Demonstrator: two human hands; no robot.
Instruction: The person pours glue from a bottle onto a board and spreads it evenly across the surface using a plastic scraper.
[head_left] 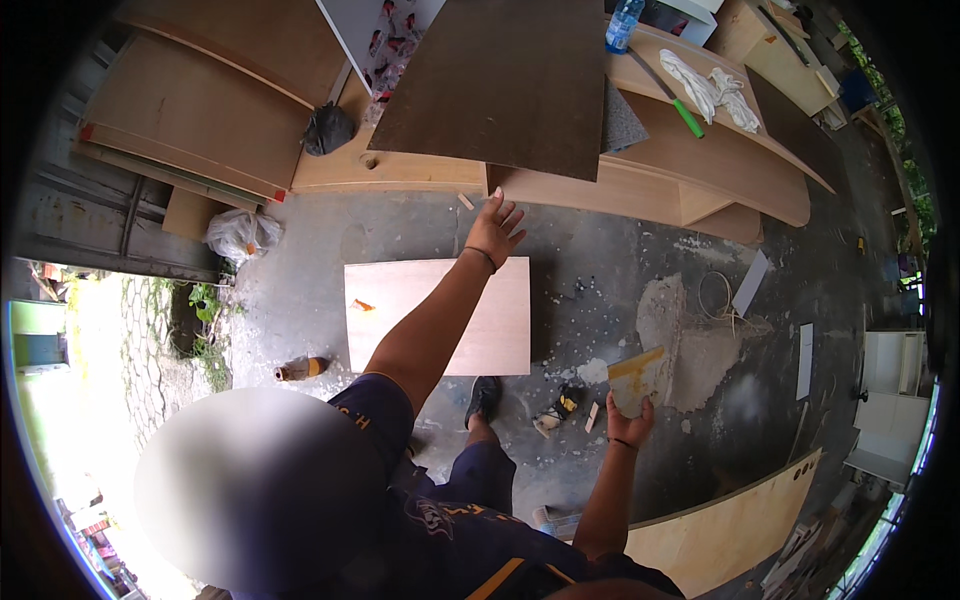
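My left hand [495,228] reaches forward with its fingers apart and nothing in them. Just beyond its fingertips is the near edge of a dark brown board [490,90]; whether they touch I cannot tell. Below my left forearm lies a pale rectangular board [490,320] with a small orange piece [362,305] on it. My right hand [632,425] is closed on the lower end of a flat, pale scraper-like plate [635,378] with a yellow band along its wide far edge. It is held out over the floor, to the right of the pale board.
Wooden panels [200,110] lean at the far left. On the bench [640,195] are white gloves [705,88], a green-handled tool [688,118] and a bottle [622,25]. A brown bottle [300,369] lies left of the pale board. A curved panel [730,520] stands lower right.
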